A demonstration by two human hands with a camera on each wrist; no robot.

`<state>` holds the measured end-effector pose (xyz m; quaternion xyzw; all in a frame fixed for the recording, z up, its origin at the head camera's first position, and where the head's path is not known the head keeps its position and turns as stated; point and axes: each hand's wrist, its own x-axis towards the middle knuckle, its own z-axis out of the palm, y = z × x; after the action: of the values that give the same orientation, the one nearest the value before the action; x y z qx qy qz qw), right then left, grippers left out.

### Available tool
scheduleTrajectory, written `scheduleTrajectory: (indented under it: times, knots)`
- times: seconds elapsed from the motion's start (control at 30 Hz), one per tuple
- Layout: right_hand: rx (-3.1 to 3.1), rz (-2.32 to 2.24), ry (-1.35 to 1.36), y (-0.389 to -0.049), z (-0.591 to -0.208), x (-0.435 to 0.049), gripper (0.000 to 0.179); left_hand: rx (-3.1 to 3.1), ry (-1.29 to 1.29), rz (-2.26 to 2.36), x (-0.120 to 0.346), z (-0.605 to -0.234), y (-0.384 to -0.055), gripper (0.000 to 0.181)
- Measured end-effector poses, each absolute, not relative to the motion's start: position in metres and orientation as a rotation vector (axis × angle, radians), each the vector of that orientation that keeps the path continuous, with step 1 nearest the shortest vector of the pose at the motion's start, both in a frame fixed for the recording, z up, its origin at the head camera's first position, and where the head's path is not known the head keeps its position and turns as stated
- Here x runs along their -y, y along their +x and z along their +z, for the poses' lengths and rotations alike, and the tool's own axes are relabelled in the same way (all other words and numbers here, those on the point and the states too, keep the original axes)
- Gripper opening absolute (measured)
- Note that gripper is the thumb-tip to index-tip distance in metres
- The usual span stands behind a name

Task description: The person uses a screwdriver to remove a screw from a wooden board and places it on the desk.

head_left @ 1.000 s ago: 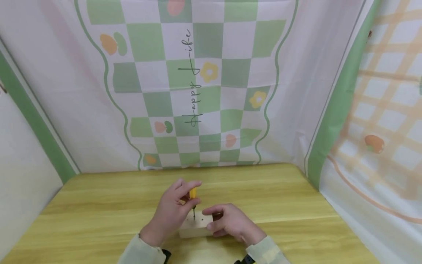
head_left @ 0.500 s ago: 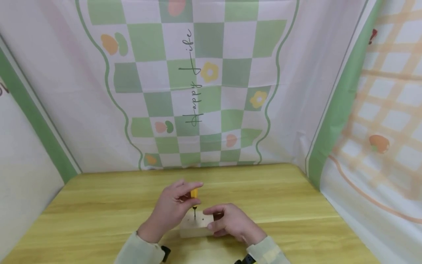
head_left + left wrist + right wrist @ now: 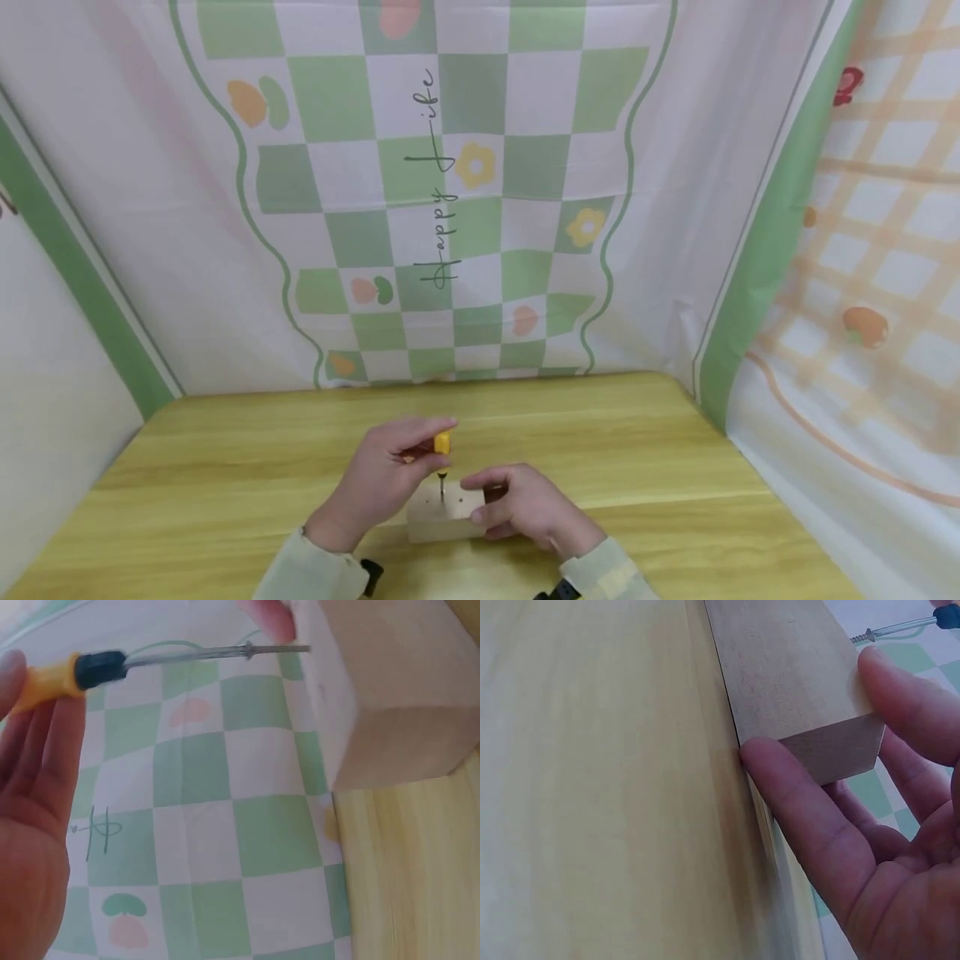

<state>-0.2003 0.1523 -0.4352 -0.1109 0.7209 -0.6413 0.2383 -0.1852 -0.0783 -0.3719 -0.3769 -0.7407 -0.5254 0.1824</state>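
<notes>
My left hand (image 3: pixel 375 483) pinches the yellow handle of a screwdriver (image 3: pixel 442 442) between thumb and fingers. The screwdriver stands upright over a pale wooden block (image 3: pixel 442 528), its shaft pointing down. In the left wrist view, its tip meets the head of a screw (image 3: pixel 279 649), whose other end touches the block's face. Threads of the screw show above the wood in the right wrist view. With thumb and fingers, my right hand (image 3: pixel 531 507) grips the block's right end. Small dark holes dot the top on either side of the screw.
The block rests on a wood-grain table (image 3: pixel 225 492). Behind the table hangs a green-and-white checked cloth (image 3: pixel 472 225), with more patterned cloth at both sides. Dark wrist straps (image 3: pixel 371 575) show below the sleeves.
My left hand has turned slightly on the screwdriver handle, its upper fingers lower and its wrist a little further left. The right hand and block look unmoved.
</notes>
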Motion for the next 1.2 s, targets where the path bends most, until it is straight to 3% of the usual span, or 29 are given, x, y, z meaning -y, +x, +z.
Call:
scheduleTrajectory:
  times: [0.23,0.5,0.7,0.83,1.0,1.2]
  knots:
    - [-1.971,-1.745,-0.304,-0.2,-0.435,-0.151,0.042,2.086,-1.016,-1.219,0.073,-0.374,-0.187,0.044]
    - [-1.98,-1.751,-0.285,-0.199,-0.435,-0.151,0.044,2.203,-1.109,-1.624,0.084,-0.367,-0.185,0.042]
    - [-1.991,-1.749,-0.292,-0.199,-0.436,-0.152,0.044,2.167,-1.045,-1.375,0.078,-0.369,-0.187,0.052]
    - [-1.978,-1.747,-0.292,-0.199,-0.435,-0.152,0.042,2.158,-1.05,-1.271,0.075,-0.369,-0.187,0.046]
    - [-1.971,-1.746,-0.284,-0.199,-0.434,-0.153,0.043,2.21,-1.088,-1.391,0.079,-0.365,-0.189,0.041]
    - [-1.977,-1.744,-0.284,-0.2,-0.434,-0.153,0.044,2.335,-1.115,-1.68,0.086,-0.36,-0.189,0.05]
